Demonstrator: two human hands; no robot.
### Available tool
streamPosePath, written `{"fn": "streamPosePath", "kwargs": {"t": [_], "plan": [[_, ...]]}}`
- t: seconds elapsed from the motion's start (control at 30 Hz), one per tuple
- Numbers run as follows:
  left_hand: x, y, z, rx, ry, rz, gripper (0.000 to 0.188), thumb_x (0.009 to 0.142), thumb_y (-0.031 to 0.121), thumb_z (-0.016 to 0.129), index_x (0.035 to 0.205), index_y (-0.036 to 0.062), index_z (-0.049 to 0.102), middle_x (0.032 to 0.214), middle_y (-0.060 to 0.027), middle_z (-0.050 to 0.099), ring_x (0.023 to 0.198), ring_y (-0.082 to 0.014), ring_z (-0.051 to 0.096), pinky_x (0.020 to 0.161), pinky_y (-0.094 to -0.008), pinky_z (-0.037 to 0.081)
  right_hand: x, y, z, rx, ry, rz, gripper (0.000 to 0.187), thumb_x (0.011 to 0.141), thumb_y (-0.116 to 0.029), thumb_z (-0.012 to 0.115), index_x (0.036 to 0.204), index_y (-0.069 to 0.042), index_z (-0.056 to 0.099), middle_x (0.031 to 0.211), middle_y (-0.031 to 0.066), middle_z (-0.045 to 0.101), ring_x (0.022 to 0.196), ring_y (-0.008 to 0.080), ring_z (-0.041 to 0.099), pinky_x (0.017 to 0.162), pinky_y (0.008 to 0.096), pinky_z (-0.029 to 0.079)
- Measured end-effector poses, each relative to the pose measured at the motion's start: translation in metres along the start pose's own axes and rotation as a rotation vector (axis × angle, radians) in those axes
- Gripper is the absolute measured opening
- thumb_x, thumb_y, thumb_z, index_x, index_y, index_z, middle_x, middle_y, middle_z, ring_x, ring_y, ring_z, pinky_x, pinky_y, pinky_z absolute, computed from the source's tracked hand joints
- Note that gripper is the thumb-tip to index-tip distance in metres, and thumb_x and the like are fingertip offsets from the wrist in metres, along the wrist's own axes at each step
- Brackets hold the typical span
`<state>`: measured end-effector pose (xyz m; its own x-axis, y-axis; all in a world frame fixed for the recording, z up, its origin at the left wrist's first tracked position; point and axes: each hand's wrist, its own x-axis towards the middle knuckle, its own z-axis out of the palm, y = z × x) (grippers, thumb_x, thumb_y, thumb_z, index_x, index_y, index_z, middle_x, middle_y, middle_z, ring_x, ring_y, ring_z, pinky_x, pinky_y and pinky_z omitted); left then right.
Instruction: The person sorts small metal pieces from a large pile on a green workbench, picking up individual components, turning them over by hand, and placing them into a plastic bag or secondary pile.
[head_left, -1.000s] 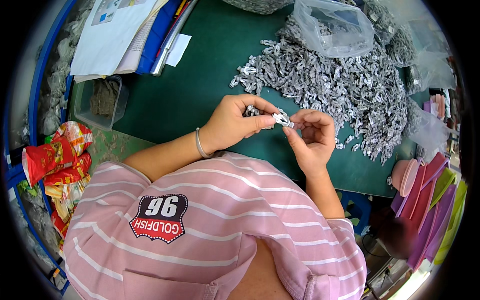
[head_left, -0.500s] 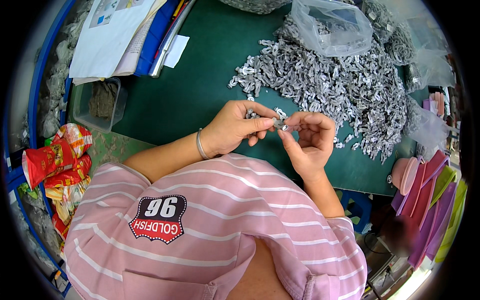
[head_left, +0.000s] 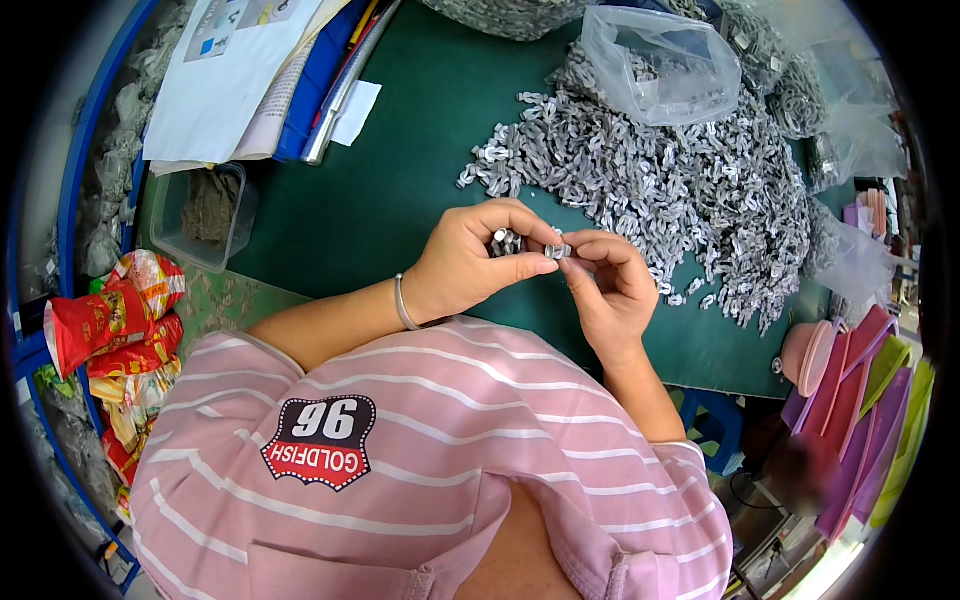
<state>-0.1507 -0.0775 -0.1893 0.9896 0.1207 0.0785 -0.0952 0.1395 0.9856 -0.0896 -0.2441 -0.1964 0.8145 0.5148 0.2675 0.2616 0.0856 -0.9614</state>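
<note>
Above the green table, the left hand is pinching a small silvery piece while cupping several similar pieces; the right hand is grasping that small silvery piece's right end. Beyond, a grey heap is lying spread out.

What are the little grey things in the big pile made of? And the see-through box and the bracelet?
Grey things: probably metal, semi-shiny, since many catch bright glints; coated plastic is possible.
Box: likely smooth, hard plastic, being clear with stiff-looking walls.
Bracelet: looks like smooth, polished metal, because it's silvery and gleams.
</note>
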Motion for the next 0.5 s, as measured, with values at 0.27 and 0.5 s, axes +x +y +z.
{"fn": "streamPosePath", "kwargs": {"t": [0.27,0.5], "plan": [[0.0009,-0.0025,0.0011,0.068,-0.015,0.076,0.017,0.07,-0.001,0.069,0.086,0.0018,0.063,0.081,-0.0047,0.06,0.073,-0.0103,0.055,0.065,-0.0222,0.044,-0.0005,0.0,-0.0003,0.055,-0.023,0.04,0.019,0.074,0.013,0.059,0.089,0.004,0.051,0.095,0.016,0.059,0.09,0.0191,0.059,0.077,0.0268,0.051],[0.0003,-0.0023,0.0002,0.105,-0.019,0.119,0.017,0.07,-0.001,0.069,0.085,0.0016,0.062,0.082,-0.006,0.061,0.074,-0.012,0.057,0.065,-0.0229,0.045,-0.0018,0.0035,0.0005,0.081,-0.038,0.06,0.021,0.075,0.013,0.059,0.092,0.005,0.049,0.096,0.0167,0.059,0.092,0.0203,0.059,0.078,0.0277,0.051]]}}
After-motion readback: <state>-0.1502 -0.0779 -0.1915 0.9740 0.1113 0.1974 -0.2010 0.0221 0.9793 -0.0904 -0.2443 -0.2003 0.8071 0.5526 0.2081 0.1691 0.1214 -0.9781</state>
